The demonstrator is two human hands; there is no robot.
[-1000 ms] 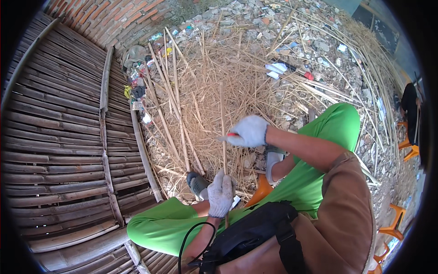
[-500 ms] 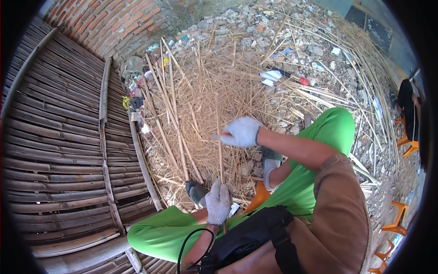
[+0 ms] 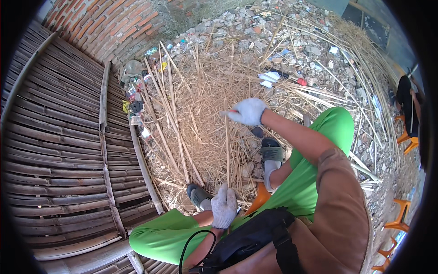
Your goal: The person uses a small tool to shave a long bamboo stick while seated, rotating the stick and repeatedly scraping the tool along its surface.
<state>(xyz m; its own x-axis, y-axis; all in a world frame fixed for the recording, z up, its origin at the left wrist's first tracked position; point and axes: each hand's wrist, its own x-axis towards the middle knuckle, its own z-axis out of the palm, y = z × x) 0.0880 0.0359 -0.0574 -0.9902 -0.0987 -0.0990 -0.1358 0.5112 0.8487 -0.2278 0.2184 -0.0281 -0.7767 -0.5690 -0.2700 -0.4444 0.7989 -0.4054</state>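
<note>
My left hand point(image 3: 225, 207), in a pale knitted glove, is closed round the near end of a thin bamboo strip point(image 3: 228, 157). The strip points away from me over a heap of straw-coloured shavings point(image 3: 205, 114). Farther out, my gloved right hand point(image 3: 250, 111) is closed on a knife point(image 3: 225, 113); a bit of red shows at its grip and a short blade sticks out to the left. That blade lies at the strip's far part; whether it touches is too small to tell.
A bamboo slat panel point(image 3: 59, 169) fills the left side. Long bamboo strips point(image 3: 175, 123) lie left of the shavings, others to the right. Rubble point(image 3: 315, 50) and a brick wall point(image 3: 123, 27) are at the back. Orange stools point(image 3: 399, 217) and another person point(image 3: 406, 105) appear at right.
My right hand with the knife has moved farther away along the strip and a little right. My left hand and the strip have shifted slightly right.
</note>
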